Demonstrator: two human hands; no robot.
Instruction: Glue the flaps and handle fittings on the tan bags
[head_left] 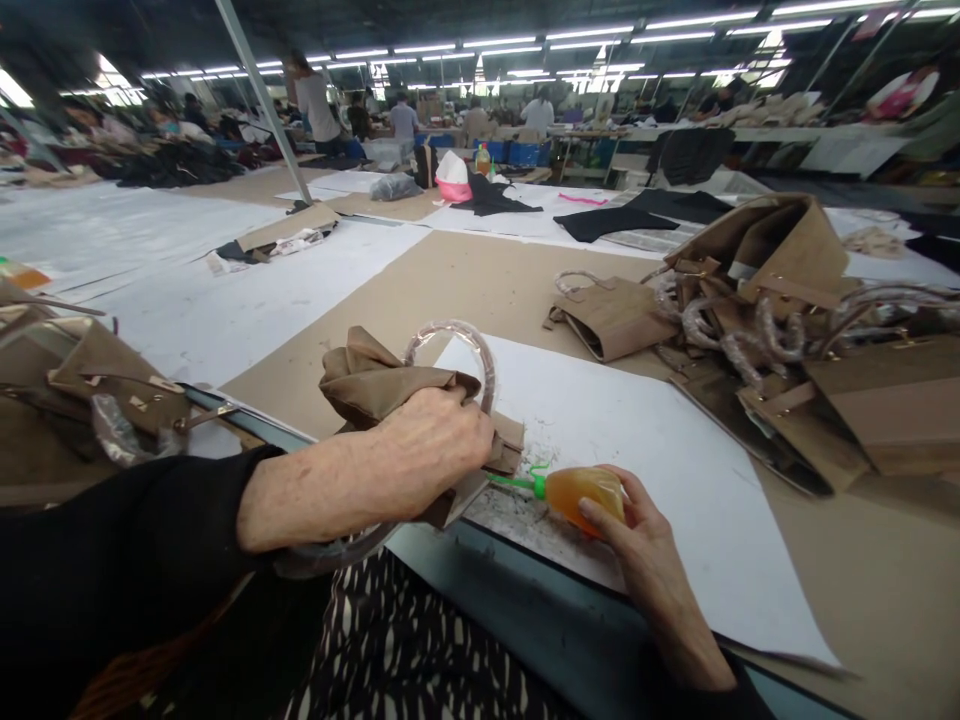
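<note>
From where I stand, the brown bag (360, 385) is bunched under the person's left hand (442, 430), near the close edge of the counter (540, 565). The fingers of that hand are curled down and gripping the material, and the back of the hand and the forearm hide a good part of it. One plastic-wrapped handle (489, 365) arches up on the far side of the hand; another loops below the forearm.

To the right, the right hand (637, 520) is wrapped around a soft bottle of amber liquid (581, 495), tipped on its side. Its green nozzle (517, 483) points left to the bag's edge, just beside the left hand; whether the tip touches, I can't tell. Beneath lies a white sheet (645, 430), dark-specked near the nozzle.

A heap of brown bags (787, 330) crowds the right side, and one bag (615, 315) lies at its left edge. More bags (112, 390) sit at the near left. Farther off are black cloth pieces (622, 220) and a pink-and-white bundle (453, 180), with a slanting pole (262, 100) to their left.
</note>
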